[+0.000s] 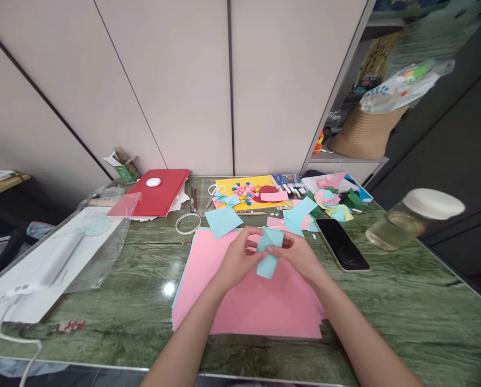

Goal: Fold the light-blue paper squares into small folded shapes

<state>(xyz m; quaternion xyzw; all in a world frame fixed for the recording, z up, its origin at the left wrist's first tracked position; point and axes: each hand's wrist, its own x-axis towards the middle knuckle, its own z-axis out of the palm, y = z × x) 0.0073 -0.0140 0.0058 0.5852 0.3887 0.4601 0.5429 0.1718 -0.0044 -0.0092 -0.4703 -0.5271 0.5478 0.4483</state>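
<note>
Head view: folded blue paper (266,267) pinched in the shared grip of left hand (240,255) and right hand (300,252).
Best to line up its edges, then press creases evenly with the thumbs. Pink sheets (264,317) below the grip give working room; phone (339,242) near its right; the surface's (143,301) front edge lies nearer the wearer.

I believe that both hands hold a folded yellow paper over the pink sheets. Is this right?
Only the colour is wrong: the head view shows the folded paper is light blue. The left hand and right hand do hold it over the pink sheets.
</note>
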